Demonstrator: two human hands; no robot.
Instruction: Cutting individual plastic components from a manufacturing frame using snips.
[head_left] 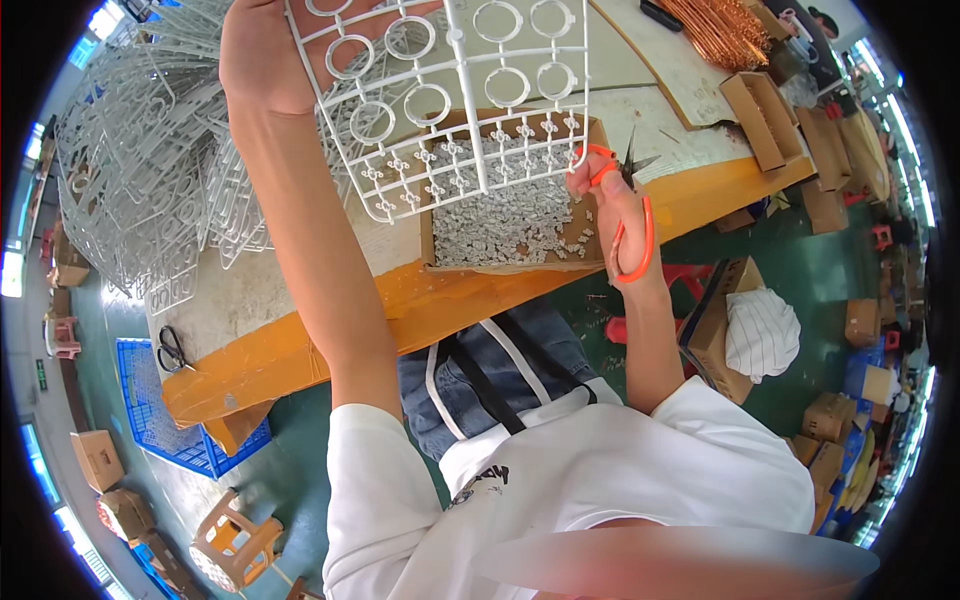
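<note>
A white plastic moulding frame (465,95), with rings and rows of small clip-like parts on its runners, is held up over the table. My left hand (268,62) grips it at its upper left, with fingers partly hidden behind the runners. Orange-handled scissors (645,245) are in my right hand (622,212), their blades parted and pointing up and away from the frame. The fingertips of that hand are at the frame's lower right corner. Beneath the frame stands a cardboard box (515,268) holding many small loose white parts (500,215).
A big heap of similar frames (150,130) covers the table's left. Black-handled scissors (172,350) lie at its left corner. At the far right are copper-coloured rods (715,30) and an open carton (765,120). A blue crate (150,440) and stool (235,540) stand on the floor.
</note>
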